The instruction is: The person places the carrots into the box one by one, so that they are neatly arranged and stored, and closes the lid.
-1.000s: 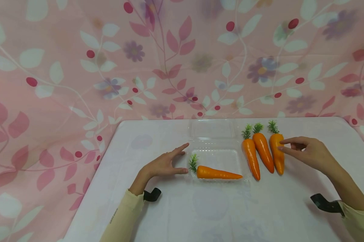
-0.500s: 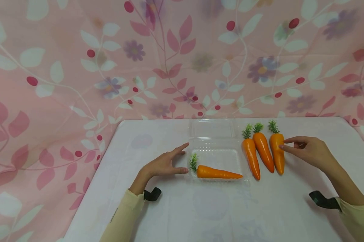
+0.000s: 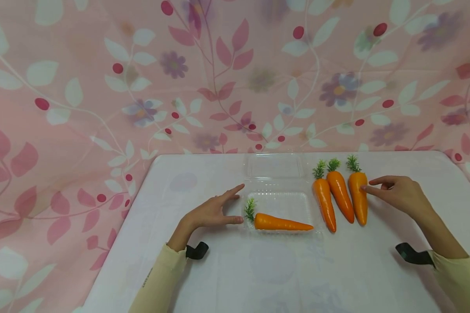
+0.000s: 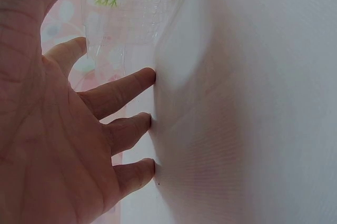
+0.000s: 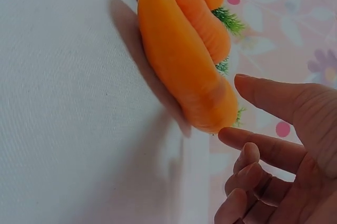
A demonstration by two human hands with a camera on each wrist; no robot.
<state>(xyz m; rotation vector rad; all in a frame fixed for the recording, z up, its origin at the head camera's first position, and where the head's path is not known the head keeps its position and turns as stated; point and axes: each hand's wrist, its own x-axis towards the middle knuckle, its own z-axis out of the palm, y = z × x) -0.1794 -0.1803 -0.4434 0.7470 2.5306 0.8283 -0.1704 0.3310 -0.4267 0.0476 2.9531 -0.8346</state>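
Pink floral cloth (image 3: 235, 78) backs the white table (image 3: 203, 278); the left hand (image 3: 209, 212) spreads wide beside the clear box (image 3: 283, 202), one carrot (image 3: 279, 222) inside; the right hand (image 3: 403, 195), narrowly parted, is at the rightmost carrot (image 3: 359, 200).

Orange carrots (image 5: 176, 50) lie beside the right hand (image 5: 310, 176).

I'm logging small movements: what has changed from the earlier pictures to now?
The right hand drew its index fingertip slightly right, from over the rightmost carrot to just beside it in the head view, while its wrist edged left and forward. Nothing was visibly taken or released. The left hand, clear container and all four carrots stayed put.
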